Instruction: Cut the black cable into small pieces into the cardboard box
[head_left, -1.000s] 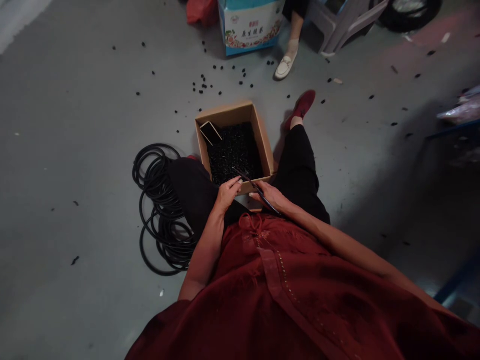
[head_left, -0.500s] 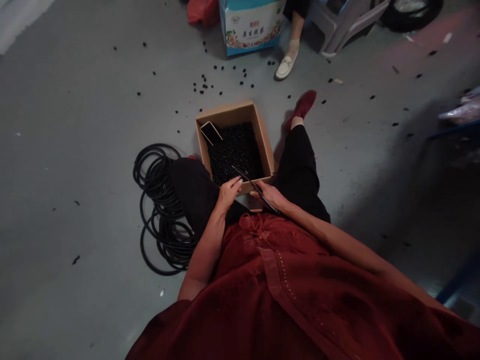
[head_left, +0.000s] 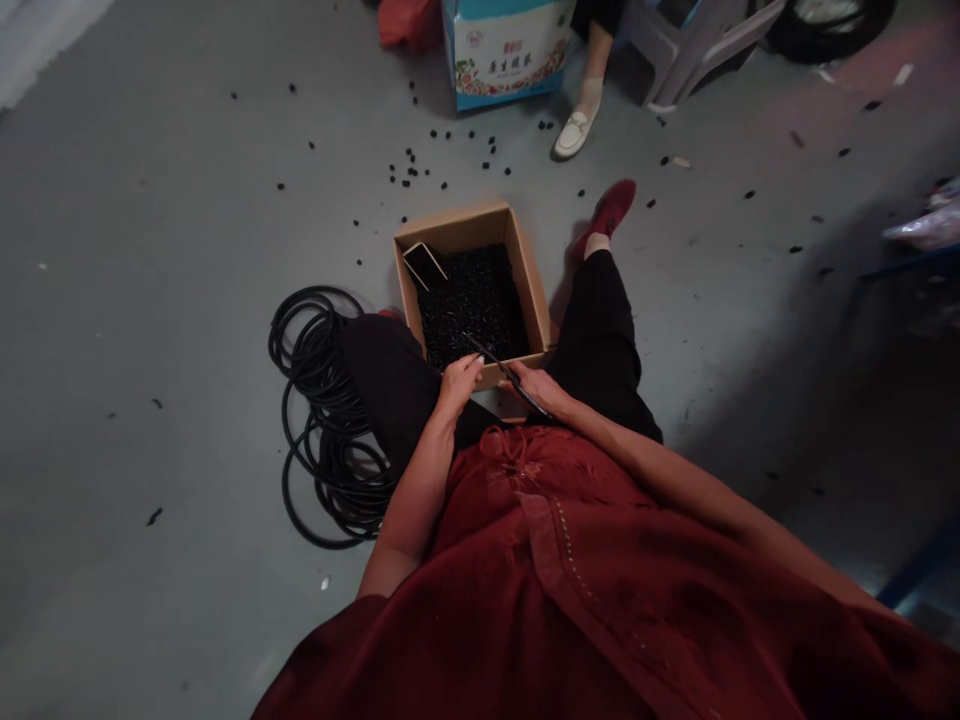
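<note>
My left hand (head_left: pixel 461 380) is closed, thumb and fingers pinched together at the near edge of an open cardboard box (head_left: pixel 536 290). A small dark piece, perhaps black tube, shows at its fingertips; most of it is hidden. In my right hand (head_left: pixel 538 388) are black-handled scissors (head_left: pixel 517 383), their thin blades pointing up and left over the box, close to the left fingertips. Many short black pieces (head_left: pixel 472 300) fill the bottom of the box. A dark rectangular thing with a pale edge (head_left: pixel 425 267), like a phone, leans in its far left corner.
Coiled black hose (head_left: pixel 319 370) lies on the floor beside my left leg. Small black bits are scattered over the grey floor. Beyond the box stand a blue and white carton (head_left: pixel 510 60), another person's foot in a white shoe (head_left: pixel 576 132) and a grey plastic stool (head_left: pixel 660 55).
The view has shifted very slightly. Both hands and the scissors keep nearly the same position over the box edge.
</note>
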